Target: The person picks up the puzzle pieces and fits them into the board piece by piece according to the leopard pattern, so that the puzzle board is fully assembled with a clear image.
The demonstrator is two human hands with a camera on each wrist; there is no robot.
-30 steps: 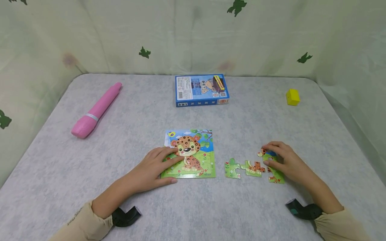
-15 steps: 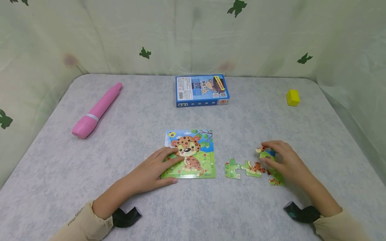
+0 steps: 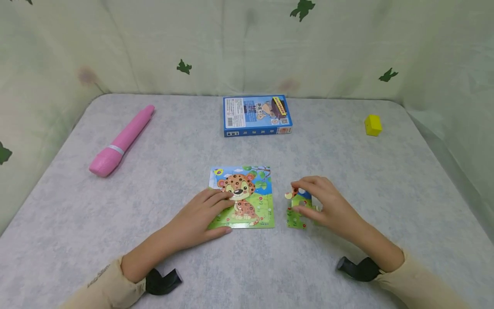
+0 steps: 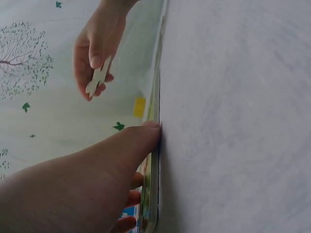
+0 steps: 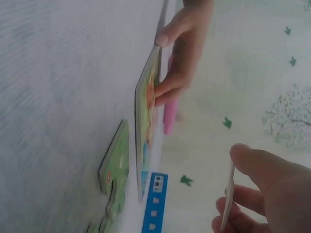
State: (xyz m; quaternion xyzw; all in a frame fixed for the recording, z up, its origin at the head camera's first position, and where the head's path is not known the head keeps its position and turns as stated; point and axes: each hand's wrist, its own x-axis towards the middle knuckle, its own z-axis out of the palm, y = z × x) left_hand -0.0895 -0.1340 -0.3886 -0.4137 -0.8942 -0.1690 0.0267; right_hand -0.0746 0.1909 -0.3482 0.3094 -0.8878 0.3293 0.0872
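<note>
Puzzle piece (image 3: pixel 297 200) is pinched aloft in the right hand (image 3: pixel 328 204) as the left hand (image 3: pixel 200 214) rests outstretched on the puzzle board (image 3: pixel 247 208).

Raised puzzle piece (image 3: pixel 300 199) near leopard puzzle (image 3: pixel 261 208)

It's a curtained-off booth we're in, a recording corner by the look of it! Pale curtain (image 3: pixel 339 43) rises right behind the table (image 3: pixel 166 159) and runs down both its sides, printed with green bird shapes (image 3: pixel 184 67) and a leafy tree (image 4: pixel 19 62); over the table, black wrist cameras (image 3: pixel 163 282)!
</note>
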